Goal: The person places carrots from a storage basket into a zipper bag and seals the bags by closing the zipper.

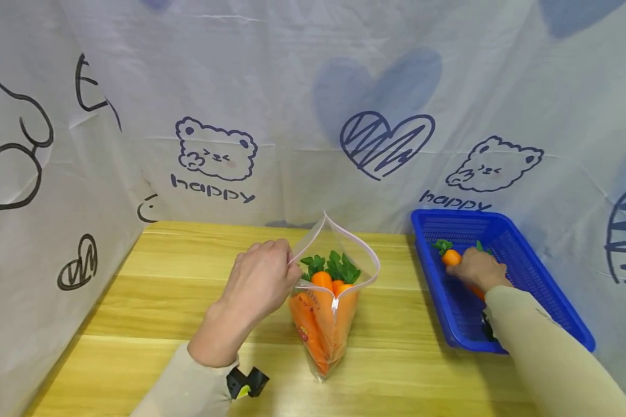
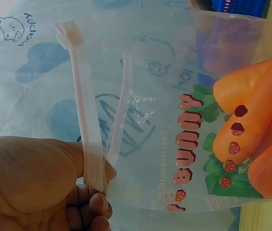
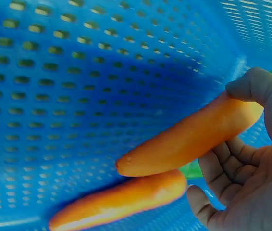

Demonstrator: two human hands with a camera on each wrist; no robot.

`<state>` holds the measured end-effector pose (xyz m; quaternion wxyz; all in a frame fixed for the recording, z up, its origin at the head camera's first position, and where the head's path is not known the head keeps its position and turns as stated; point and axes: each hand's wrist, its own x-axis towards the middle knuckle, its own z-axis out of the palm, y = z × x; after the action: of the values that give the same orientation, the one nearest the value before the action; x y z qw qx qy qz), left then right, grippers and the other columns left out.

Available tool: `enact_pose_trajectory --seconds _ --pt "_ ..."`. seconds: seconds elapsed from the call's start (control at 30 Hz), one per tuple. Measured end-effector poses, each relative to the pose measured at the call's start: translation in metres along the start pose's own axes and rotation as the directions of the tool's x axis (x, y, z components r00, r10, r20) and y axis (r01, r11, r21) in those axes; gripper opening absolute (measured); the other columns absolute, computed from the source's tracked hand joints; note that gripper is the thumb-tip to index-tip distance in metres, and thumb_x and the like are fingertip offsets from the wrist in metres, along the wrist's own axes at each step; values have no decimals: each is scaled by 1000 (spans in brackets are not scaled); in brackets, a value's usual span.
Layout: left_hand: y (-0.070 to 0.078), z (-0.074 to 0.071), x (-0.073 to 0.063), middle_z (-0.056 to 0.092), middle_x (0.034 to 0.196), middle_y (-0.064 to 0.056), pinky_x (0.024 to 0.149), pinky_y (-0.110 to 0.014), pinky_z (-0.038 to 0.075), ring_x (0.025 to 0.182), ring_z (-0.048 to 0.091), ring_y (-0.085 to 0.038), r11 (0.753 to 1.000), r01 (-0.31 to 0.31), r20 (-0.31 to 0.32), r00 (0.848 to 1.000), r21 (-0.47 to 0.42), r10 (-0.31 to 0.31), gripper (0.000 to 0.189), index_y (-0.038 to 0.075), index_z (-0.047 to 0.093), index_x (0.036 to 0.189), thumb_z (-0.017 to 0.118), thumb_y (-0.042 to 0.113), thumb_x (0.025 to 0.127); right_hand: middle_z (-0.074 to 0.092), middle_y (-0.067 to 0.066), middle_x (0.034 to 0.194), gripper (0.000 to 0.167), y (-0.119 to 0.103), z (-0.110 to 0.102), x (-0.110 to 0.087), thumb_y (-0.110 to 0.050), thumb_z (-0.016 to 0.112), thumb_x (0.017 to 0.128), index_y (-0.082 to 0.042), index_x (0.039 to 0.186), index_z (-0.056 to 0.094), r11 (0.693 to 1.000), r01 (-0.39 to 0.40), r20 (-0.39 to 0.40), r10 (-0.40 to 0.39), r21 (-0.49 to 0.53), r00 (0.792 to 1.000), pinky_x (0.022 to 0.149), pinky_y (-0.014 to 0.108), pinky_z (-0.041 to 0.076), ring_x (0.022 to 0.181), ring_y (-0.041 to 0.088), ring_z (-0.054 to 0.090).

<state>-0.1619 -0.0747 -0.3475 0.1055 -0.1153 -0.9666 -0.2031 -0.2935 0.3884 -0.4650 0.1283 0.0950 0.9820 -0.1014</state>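
Observation:
A clear zip bag (image 1: 339, 330) stands on the table, its mouth spread and several orange carrots (image 1: 321, 281) with green leafy tops inside. My left hand (image 1: 263, 275) pinches the bag's zip edge (image 2: 93, 163) between thumb and fingers. Pink lettering and small strawberries are printed on the bag's side. Over in the blue basket (image 1: 451, 333), my right hand (image 1: 480, 269) grips a carrot (image 3: 189, 134) near its thick, leafy end, thumb on one side and fingers on the other. Just beside it, a second carrot (image 3: 121, 199) lies against the basket's perforated surface.
The wooden table (image 1: 177, 278) carries the bag in the middle and the basket at the right. A white cloth (image 1: 292, 104) with bear and heart drawings hangs behind and along both sides. The basket's raised rim (image 1: 433, 295) surrounds my right hand.

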Motion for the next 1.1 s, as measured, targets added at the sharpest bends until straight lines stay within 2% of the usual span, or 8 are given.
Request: enact_pose_trajectory --seconds 0.07,0.17,0.27,0.37,0.6,0.93,1.1 --pt "-1 0 0 57 72 -1 60 -37 42 66 52 -23 1000 4 5 1000 -5 -4 9 11 61 83 64 14 91 54 47 129 87 -1 -4 -3 -49 67 92 21 136 43 1000 20 -50 -20 5 999 102 81 29 120 68 48" --pt "-2 0 -1 57 73 -1 61 -37 42 67 52 -23 1000 13 11 1000 -11 -13 9 11 61 84 65 15 91 56 47 124 92 -8 -12 -9 -52 68 92 23 136 40 998 56 -130 -57 -10 990 100 81 32 116 67 51" --pt "-2 0 -1 58 73 -1 62 -38 43 68 52 -24 1000 15 15 1000 -20 -14 9 11 61 84 64 15 91 61 43 113 86 -18 -19 -19 -52 71 90 21 128 45 995 93 -213 -99 -38 972 94 77 37 106 62 57" --pt "-3 0 -2 58 73 -1 62 -38 43 67 52 -24 1000 10 16 1000 -24 -9 9 11 62 84 64 15 91 63 34 101 76 -31 -27 -33 -51 73 88 15 119 50 989 131 -261 -143 -64 955 85 70 41 94 55 61" --pt "-3 -1 -1 58 73 -2 63 -39 44 67 52 -24 1000 4 8 1000 -24 -3 9 11 61 84 64 16 91 61 20 83 55 -60 -40 -70 -45 77 83 2 98 52 973 207 -336 -231 -105 913 73 56 41 77 41 59" --pt "-3 -4 1 57 73 -2 63 -40 44 67 52 -25 1000 -13 -17 1000 -28 13 10 11 60 82 62 14 91 55 14 72 47 -86 -57 -108 -41 79 80 -4 87 51 941 274 -416 -334 -198 846 65 48 39 67 35 56" --pt "-3 -5 1 57 74 -3 64 -42 45 69 53 -27 1000 -9 -25 1000 -29 8 9 11 59 82 61 14 90 55 12 71 46 -98 -65 -124 -41 79 81 -4 87 52 930 299 -409 -364 -215 837 65 46 37 66 33 56"
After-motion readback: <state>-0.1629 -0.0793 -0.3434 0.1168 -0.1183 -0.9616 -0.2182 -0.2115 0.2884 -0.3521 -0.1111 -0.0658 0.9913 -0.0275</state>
